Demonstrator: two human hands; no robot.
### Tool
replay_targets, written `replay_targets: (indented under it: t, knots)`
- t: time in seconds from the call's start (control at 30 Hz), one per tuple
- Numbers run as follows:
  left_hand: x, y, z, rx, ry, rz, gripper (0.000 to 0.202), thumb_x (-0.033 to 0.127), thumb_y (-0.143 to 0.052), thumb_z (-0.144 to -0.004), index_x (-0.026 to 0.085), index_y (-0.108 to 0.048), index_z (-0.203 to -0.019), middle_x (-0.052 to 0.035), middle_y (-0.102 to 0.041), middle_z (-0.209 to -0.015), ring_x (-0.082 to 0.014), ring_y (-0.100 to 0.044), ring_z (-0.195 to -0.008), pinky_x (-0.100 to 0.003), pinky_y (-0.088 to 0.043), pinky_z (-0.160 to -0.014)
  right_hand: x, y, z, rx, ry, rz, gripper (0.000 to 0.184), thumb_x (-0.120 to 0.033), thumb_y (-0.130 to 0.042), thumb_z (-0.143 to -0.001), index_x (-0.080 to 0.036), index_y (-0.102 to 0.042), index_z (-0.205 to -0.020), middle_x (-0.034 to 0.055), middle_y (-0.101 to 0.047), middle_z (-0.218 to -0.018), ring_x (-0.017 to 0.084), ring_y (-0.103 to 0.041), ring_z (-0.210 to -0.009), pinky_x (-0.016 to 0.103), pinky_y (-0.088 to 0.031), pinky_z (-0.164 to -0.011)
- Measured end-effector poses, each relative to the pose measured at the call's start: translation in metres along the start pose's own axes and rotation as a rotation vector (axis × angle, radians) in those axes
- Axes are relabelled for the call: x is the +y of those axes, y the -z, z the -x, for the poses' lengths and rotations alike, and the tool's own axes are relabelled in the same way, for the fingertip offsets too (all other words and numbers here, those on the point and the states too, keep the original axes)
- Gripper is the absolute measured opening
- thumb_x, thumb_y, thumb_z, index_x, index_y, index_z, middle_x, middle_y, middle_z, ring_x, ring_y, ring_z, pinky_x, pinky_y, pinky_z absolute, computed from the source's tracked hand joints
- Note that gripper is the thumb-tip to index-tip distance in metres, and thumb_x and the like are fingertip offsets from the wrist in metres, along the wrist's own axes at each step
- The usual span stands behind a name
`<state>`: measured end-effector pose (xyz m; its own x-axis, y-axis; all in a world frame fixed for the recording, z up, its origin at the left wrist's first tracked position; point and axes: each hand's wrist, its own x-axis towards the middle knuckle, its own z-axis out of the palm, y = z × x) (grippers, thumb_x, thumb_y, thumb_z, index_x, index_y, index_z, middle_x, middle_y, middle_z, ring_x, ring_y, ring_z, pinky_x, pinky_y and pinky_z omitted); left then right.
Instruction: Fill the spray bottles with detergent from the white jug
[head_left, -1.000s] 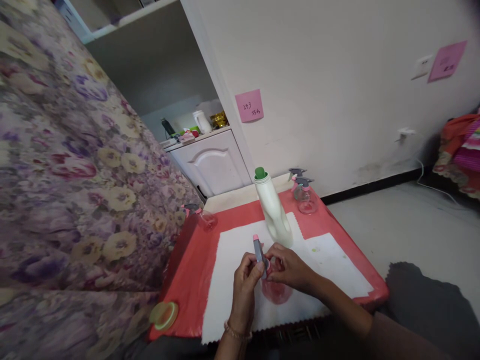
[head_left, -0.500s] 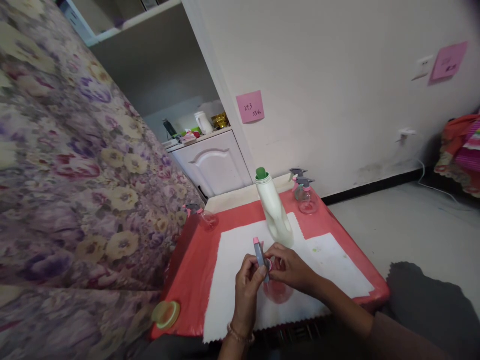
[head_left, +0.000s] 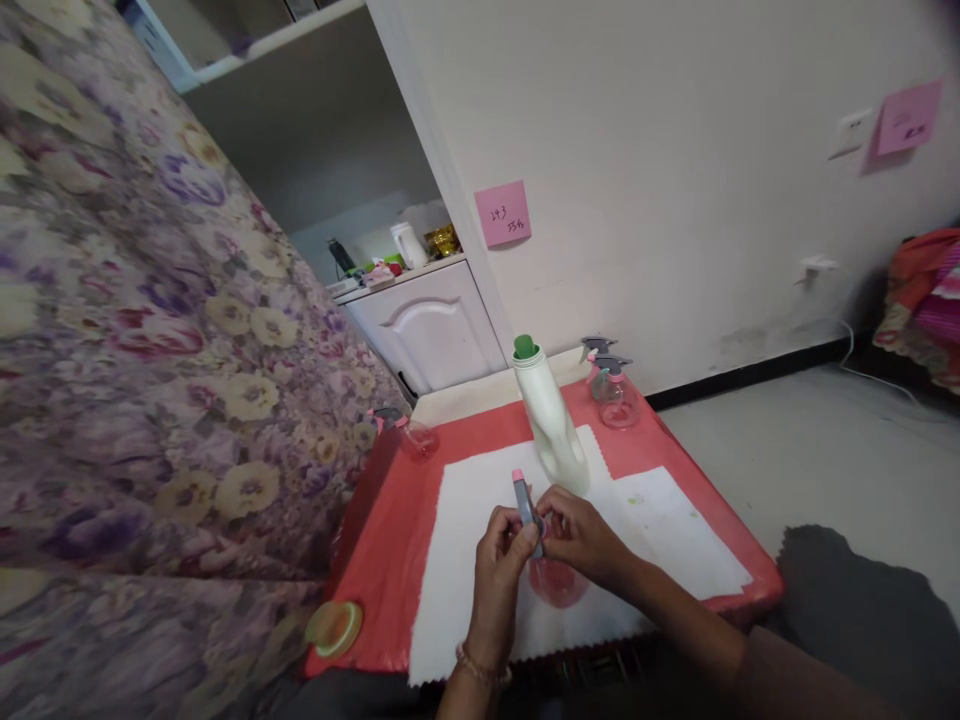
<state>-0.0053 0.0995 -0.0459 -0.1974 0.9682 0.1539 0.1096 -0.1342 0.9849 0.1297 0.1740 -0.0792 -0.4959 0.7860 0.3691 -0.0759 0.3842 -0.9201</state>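
Observation:
A clear pink-tinted spray bottle [head_left: 559, 585] stands on the white cloth [head_left: 457, 560] near the front of the table. My left hand [head_left: 499, 560] is closed around its grey trigger sprayer head [head_left: 523, 498], which has a pink nozzle tip. On the other side, my right hand [head_left: 585, 535] has its fingers closed at the pink collar of the bottle's neck; they partly hide it. Just behind my hands rises a tall pale-green bottle [head_left: 551, 420] with a green piece in its mouth.
More spray bottles stand at the back right [head_left: 619, 405], and another spray bottle [head_left: 420, 441] is at the left. A round yellowish container [head_left: 335, 628] sits at the front left corner of the red-covered table [head_left: 375, 570]. A floral curtain [head_left: 187, 400] borders the left side.
Almost nothing differs. The sprayer head in my left hand has shifted very slightly, and the whole view has moved a little.

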Motion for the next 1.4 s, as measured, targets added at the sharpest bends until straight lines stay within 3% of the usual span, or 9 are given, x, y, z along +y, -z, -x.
replay_targets:
  t: [0.47, 0.73, 0.8, 1.0, 1.13, 1.23, 1.4]
  knots:
    - [-0.001, 0.001, 0.0, -0.007, -0.013, -0.039, 0.021, 0.039, -0.063, -0.086, 0.019, -0.061, -0.087, -0.0007, -0.054, -0.081, -0.0187, -0.05, -0.081, -0.027, -0.04, -0.074, 0.002, -0.018, 0.006, 0.181, -0.029, 0.089, 0.027, -0.028, -0.076, -0.068, -0.021, -0.05, -0.073, -0.0065, -0.044, -0.069, 0.012, -0.041, -0.06, 0.025, -0.033, -0.057]
    - [-0.004, 0.0, 0.001, -0.023, -0.013, -0.002, 0.02, 0.039, -0.061, -0.087, 0.019, -0.061, -0.09, -0.0008, -0.055, -0.082, -0.0182, -0.05, -0.081, -0.027, -0.04, -0.074, -0.007, 0.002, 0.003, -0.048, 0.031, 0.035, 0.015, -0.023, -0.07, -0.074, -0.02, -0.061, -0.086, -0.0034, -0.05, -0.08, 0.012, -0.045, -0.064, 0.025, -0.036, -0.06]
    - [-0.004, -0.001, 0.001, -0.022, -0.016, 0.01, 0.02, 0.038, -0.062, -0.087, 0.019, -0.06, -0.09, -0.0008, -0.055, -0.083, -0.0181, -0.049, -0.081, -0.027, -0.04, -0.074, -0.005, 0.0, 0.003, -0.022, 0.022, 0.028, 0.012, -0.023, -0.068, -0.074, -0.02, -0.059, -0.081, -0.0042, -0.049, -0.077, 0.011, -0.044, -0.062, 0.024, -0.035, -0.058]
    - [-0.004, -0.002, 0.001, -0.009, -0.019, 0.01, 0.02, 0.038, -0.062, -0.087, 0.019, -0.058, -0.085, 0.0005, -0.053, -0.08, -0.0167, -0.046, -0.078, -0.026, -0.038, -0.071, -0.002, -0.015, 0.006, 0.167, -0.057, 0.081, 0.026, -0.027, -0.075, -0.069, -0.022, -0.051, -0.075, -0.0073, -0.044, -0.068, 0.012, -0.041, -0.06, 0.024, -0.035, -0.058]
    - [-0.006, -0.001, 0.002, -0.002, -0.017, 0.011, 0.02, 0.039, -0.063, -0.086, 0.019, -0.061, -0.088, 0.0, -0.055, -0.081, -0.0172, -0.048, -0.078, -0.026, -0.038, -0.07, -0.006, -0.006, 0.005, 0.038, -0.056, 0.022, 0.027, -0.027, -0.077, -0.066, -0.022, -0.059, -0.085, -0.0058, -0.05, -0.076, 0.012, -0.044, -0.063, 0.024, -0.036, -0.058]
    - [-0.005, -0.002, 0.002, -0.009, -0.021, 0.024, 0.02, 0.038, -0.063, -0.086, 0.018, -0.062, -0.09, -0.0011, -0.057, -0.083, -0.0184, -0.051, -0.081, -0.028, -0.04, -0.073, -0.006, -0.001, 0.004, -0.035, -0.018, -0.078, 0.018, -0.025, -0.072, -0.071, -0.021, -0.062, -0.084, -0.0042, -0.051, -0.079, 0.011, -0.044, -0.063, 0.024, -0.036, -0.059]
    - [-0.004, -0.001, 0.0, -0.006, -0.028, -0.002, 0.019, 0.038, -0.062, -0.087, 0.019, -0.06, -0.087, -0.0005, -0.055, -0.082, -0.0175, -0.049, -0.08, -0.026, -0.038, -0.071, 0.002, -0.013, 0.006, 0.127, -0.108, -0.04, 0.026, -0.026, -0.077, -0.066, -0.022, -0.053, -0.076, -0.0083, -0.044, -0.065, 0.011, -0.041, -0.058, 0.024, -0.034, -0.057]
